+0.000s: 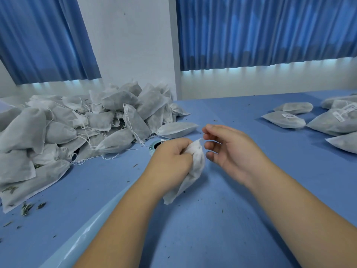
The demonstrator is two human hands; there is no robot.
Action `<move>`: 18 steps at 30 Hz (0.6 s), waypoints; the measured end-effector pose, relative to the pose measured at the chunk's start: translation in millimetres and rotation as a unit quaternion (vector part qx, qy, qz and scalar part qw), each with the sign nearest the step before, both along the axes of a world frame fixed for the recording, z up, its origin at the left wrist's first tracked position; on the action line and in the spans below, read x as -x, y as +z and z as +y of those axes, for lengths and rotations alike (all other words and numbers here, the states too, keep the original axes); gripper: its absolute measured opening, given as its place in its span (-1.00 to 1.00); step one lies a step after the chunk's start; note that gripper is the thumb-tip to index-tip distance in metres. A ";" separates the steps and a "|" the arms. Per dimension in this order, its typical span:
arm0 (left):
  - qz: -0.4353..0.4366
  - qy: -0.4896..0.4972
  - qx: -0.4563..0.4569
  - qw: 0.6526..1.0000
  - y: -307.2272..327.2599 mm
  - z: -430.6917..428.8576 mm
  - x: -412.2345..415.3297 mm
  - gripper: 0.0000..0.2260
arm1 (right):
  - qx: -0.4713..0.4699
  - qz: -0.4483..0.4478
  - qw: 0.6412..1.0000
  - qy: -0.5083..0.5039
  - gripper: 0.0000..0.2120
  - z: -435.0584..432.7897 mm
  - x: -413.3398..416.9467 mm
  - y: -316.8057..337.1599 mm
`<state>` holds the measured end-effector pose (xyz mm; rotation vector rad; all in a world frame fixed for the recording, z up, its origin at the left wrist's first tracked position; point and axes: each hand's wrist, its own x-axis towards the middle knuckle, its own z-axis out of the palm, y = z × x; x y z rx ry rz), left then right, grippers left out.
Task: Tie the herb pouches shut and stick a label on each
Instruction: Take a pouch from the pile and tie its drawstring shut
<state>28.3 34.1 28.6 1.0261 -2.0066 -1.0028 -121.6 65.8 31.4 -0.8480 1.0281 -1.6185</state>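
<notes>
My left hand (172,157) grips the neck of a white herb pouch (190,175) over the blue table (212,219); the pouch's body hangs down toward me. Just right of it, my right hand (226,147) pinches the thin white drawstring (201,139) at the pouch's top between thumb and fingertips. A roll of labels (155,148) lies on the table right behind my left hand, partly hidden by it.
A big heap of white pouches with loose strings (77,128) fills the left side. Several labelled pouches (332,120) lie at the right edge. Herb crumbs (27,206) are scattered at the near left. Blue curtains hang behind the table.
</notes>
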 end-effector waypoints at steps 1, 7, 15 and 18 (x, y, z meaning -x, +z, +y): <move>0.009 -0.006 -0.013 1.000 0.9 1.3 -0.1 -0.88 | 0.002 0.010 1.000 -0.004 -0.87 0.5 -0.1 0.4; 0.072 -0.028 -0.101 0.992 10.3 5.2 -5.8 -0.83 | 0.068 0.164 0.984 0.027 -0.83 5.2 3.5 4.3; 0.028 -0.002 -0.076 0.997 14.0 2.2 -12.8 -0.54 | 0.024 0.369 0.926 0.082 -0.81 12.3 -2.4 5.1; 0.028 -0.024 -0.044 0.998 13.8 1.6 -16.5 -0.65 | -0.005 0.414 0.906 0.092 -0.77 14.0 8.3 8.4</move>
